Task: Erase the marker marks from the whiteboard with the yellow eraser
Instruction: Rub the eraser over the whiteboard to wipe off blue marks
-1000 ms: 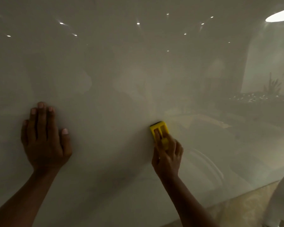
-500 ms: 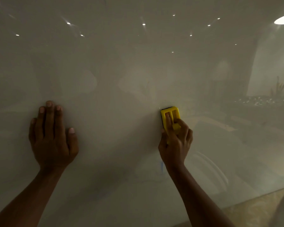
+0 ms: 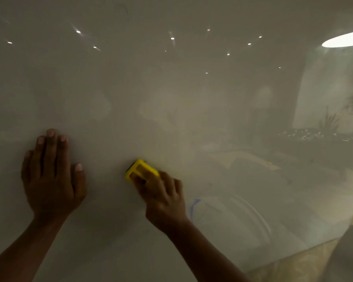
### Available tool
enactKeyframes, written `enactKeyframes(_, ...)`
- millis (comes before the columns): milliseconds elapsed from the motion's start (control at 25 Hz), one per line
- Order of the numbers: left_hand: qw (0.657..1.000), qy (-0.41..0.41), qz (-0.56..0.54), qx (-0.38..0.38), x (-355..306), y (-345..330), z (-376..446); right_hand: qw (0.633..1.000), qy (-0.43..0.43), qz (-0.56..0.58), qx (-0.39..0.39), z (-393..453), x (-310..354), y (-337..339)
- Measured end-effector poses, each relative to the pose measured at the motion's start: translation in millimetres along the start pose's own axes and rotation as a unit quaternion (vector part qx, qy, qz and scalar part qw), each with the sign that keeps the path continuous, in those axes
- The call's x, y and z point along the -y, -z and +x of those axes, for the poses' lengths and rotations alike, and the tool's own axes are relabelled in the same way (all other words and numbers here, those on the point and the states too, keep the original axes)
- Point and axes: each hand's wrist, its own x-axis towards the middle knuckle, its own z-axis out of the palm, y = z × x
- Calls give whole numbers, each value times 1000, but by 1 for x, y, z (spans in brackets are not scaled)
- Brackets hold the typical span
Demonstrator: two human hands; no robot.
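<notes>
Right hand (image 3: pixel 161 198) grips small yellow plastic block eraser (image 3: pixel 141 172), pressing it tilted against glossy white whiteboard (image 3: pixel 192 98). Faint blue marker streak (image 3: pixel 192 208) sits just right of that hand, below the eraser. Left hand (image 3: pixel 51 180) lies flat, fingers spread narrow, well left of eraser.

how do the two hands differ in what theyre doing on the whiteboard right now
The left hand lies flat and open, fingers pointing up, holding nothing; the right hand is curled around the yellow eraser. The left hand's palm presses the whiteboard directly; the right hand meets it through the eraser, angled up and to the left. Both reach up from below.
</notes>
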Motion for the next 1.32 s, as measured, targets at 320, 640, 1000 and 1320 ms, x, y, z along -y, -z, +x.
enactKeyframes(320, 1000, 13, 20, -14, -1, -1, 1, 995, 85, -21, 48, -31, -5, -5)
enactKeyframes(640, 999, 6, 40, -22, 1, -2, 0, 995, 90, -36, 36, -13, -7, -1)
enactKeyframes(1000, 998, 9, 45, -32, 1, -3, 0, 996, 78, -29, 14, -17, -6, -9)
enactKeyframes(1320, 998, 3, 51, -29, -1, -2, 0, 994, -66, -37, -73, -4, -50, 12)
